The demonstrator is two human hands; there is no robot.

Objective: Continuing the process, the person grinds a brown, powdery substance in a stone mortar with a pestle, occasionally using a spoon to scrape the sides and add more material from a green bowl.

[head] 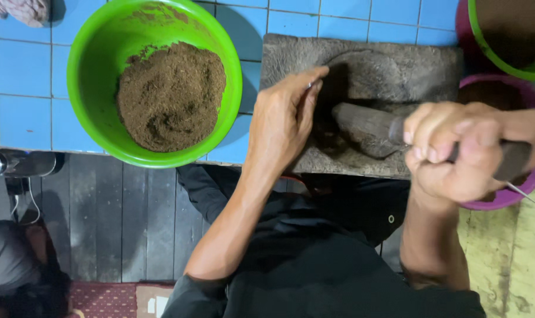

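Head view: grinding stone, a flat grey slab, lies right of centre in the upper half of the frame on the blue-tiled table. The stone roller rests across the slab, slanting down toward the right edge of the frame.

Right hand is clenched around the roller's handle end, at centre right. Left hand lies at the slab's left edge, fingers curled against a small metal item that is too small to identify; whether it is gripped cannot be told. A patch of dark ground material sits on the slab between the left hand and the roller tip.

Green bowl, upper left, stands just beside the slab and holds brown ground powder. At the right edge a purple bowl sits partly under the right hand, with another green bowl above it.

Recommended technique, as a judgement: keep the roller flat on the slab, press evenly through the right hand, and use the left hand to gather material back under the roller while keeping the fingers clear of its path. Work short strokes so that nothing spills off the near edge.
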